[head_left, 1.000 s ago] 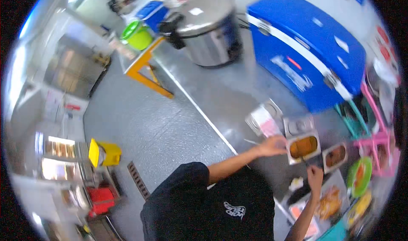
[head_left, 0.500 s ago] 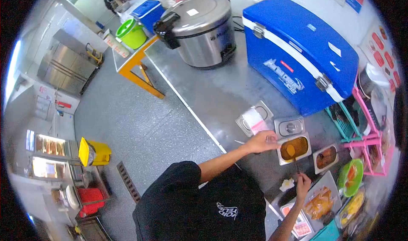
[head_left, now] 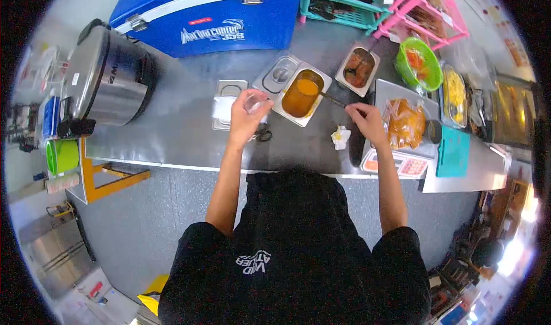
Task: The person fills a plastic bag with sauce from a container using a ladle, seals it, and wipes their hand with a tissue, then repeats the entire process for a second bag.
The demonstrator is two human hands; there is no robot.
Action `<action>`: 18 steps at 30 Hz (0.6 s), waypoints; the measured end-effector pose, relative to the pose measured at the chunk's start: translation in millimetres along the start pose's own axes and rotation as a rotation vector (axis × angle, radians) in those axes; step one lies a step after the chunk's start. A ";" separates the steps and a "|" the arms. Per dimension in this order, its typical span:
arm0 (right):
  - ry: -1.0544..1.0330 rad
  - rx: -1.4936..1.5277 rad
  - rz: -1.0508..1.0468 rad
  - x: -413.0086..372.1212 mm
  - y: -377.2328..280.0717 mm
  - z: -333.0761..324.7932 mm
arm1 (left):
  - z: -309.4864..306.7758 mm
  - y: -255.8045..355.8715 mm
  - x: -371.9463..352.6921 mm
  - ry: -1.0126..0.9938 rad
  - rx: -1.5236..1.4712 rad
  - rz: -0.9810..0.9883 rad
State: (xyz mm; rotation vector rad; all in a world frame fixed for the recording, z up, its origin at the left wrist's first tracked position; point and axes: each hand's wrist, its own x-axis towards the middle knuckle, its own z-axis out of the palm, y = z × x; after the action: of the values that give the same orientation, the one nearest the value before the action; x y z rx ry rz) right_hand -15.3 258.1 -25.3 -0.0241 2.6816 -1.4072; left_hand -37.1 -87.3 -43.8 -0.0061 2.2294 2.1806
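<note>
My left hand (head_left: 245, 121) is closed around a small clear plastic cup (head_left: 254, 101), just left of a steel pan (head_left: 327, 83) of orange-brown sauce (head_left: 298, 104). In my right hand (head_left: 367, 121) is the dark handle of a ladle (head_left: 334, 100). The ladle's round bowl lies in the pan and is full of sauce. Behind the pan rests a steel lid (head_left: 282, 74). Left of my left hand, a second steel lid (head_left: 232, 88) has a white packet (head_left: 222, 110) on it. Black scissor handles (head_left: 264, 133) show below my left hand.
A pan of reddish food (head_left: 359, 69), a green basket (head_left: 427, 75) and a tray with a bagged orange food (head_left: 406, 124) stand to the right. Crumpled tissue (head_left: 340, 137) lies near my right hand. A blue cooler (head_left: 212, 24) and a large steel cooker (head_left: 117, 78) stand behind and left.
The view has swung round to face the counter squarely. My left hand still holds the cup beside the sauce pan, and my right hand still holds the ladle in it.
</note>
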 end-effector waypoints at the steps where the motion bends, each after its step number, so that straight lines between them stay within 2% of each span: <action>1: 0.006 -0.003 -0.012 0.6 -1.8 -2.2 | 0.4 1.2 1.8 0.014 -0.010 -0.008; 4: 0.009 0.000 -0.025 3.0 -5.7 -4.6 | 1.6 11.8 6.8 0.031 -0.050 0.011; 10: 0.016 0.000 0.014 2.1 13.1 13.8 | 4.2 26.2 19.3 -0.017 0.129 0.107; 14: 0.027 -0.067 0.007 3.8 22.7 17.9 | 6.4 16.4 25.0 -0.041 0.110 0.196; 18: 0.018 -0.062 0.021 6.3 10.4 4.8 | 6.6 17.2 25.1 -0.037 0.187 0.198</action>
State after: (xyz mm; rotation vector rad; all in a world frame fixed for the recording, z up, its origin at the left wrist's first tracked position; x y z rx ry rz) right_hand -20.7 259.7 -37.0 0.0120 2.7307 -1.3250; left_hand -62.4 -80.0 -27.3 0.2669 2.5003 2.0283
